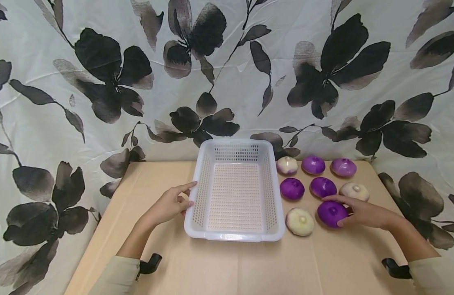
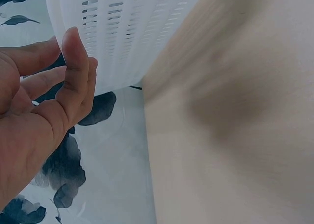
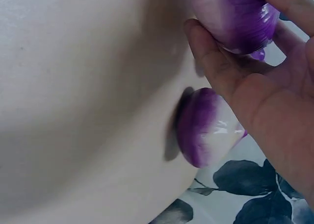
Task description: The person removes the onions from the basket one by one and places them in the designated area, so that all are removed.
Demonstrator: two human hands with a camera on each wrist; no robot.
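Observation:
A white perforated plastic basket (image 1: 234,235) stands at the middle of the table. At its left side, my left hand (image 1: 171,203) touches the rim with extended index finger and thumb; the left wrist view shows those fingertips (image 2: 74,40) right at the basket's edge. My right hand (image 1: 363,213) grips a glossy purple onion (image 1: 330,214), thumb on the near side and fingers across the far side. In the right wrist view, a purple-and-white onion (image 3: 208,128) sits close below this hand. A pale onion (image 1: 299,221) lies between the held onion and the basket.
Several other onions lie right of the basket, among them a purple one (image 1: 292,189) near its wall and a pale one (image 1: 287,165) at the back. Behind the wooden table (image 1: 219,266) hangs a white cloth (image 1: 249,94) with dark flowers.

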